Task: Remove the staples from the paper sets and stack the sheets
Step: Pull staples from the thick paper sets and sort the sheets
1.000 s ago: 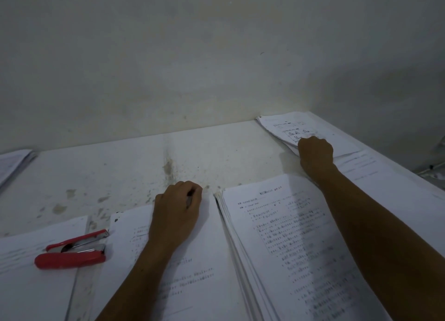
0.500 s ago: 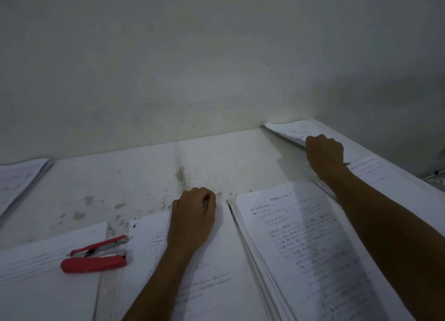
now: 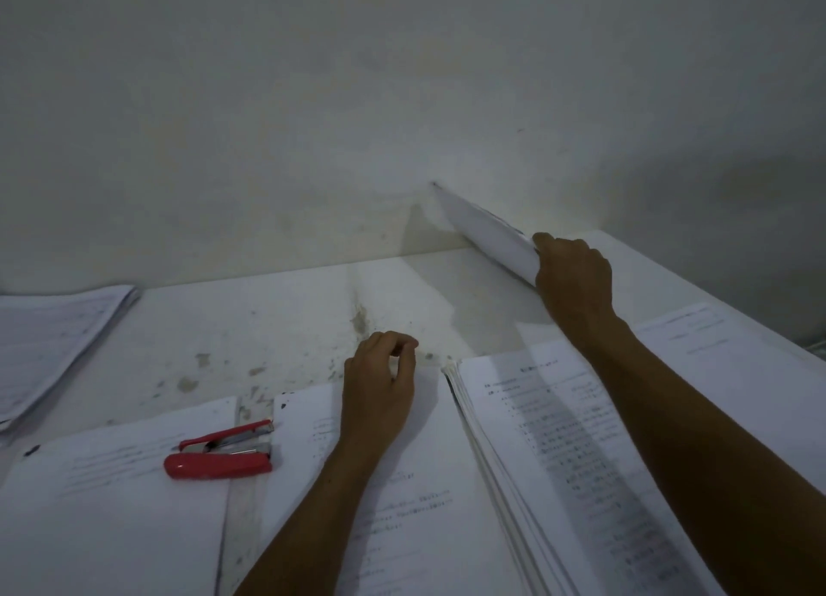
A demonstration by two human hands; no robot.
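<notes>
My right hand (image 3: 574,278) grips a white paper set (image 3: 487,233) by its near edge and holds it tilted up off the table at the back right. My left hand (image 3: 380,385) rests on a printed sheet (image 3: 402,506) in the middle. Its fingers are curled round a thin dark item that is mostly hidden. To the right of that sheet, under my right forearm, lies a thick stack of printed sheets (image 3: 558,461). A red stapler (image 3: 219,454) lies to the left of my left hand, on the edge of another sheet (image 3: 111,506).
The stained white table (image 3: 268,327) ends against a plain wall (image 3: 402,103) at the back. Another paper pile (image 3: 49,340) lies at the far left. More printed paper (image 3: 715,372) lies along the table's right edge.
My right hand has lifted the far-right paper set from lying flat to tilted up off the table. My left hand has stayed on the middle sheet. The view has shifted.
</notes>
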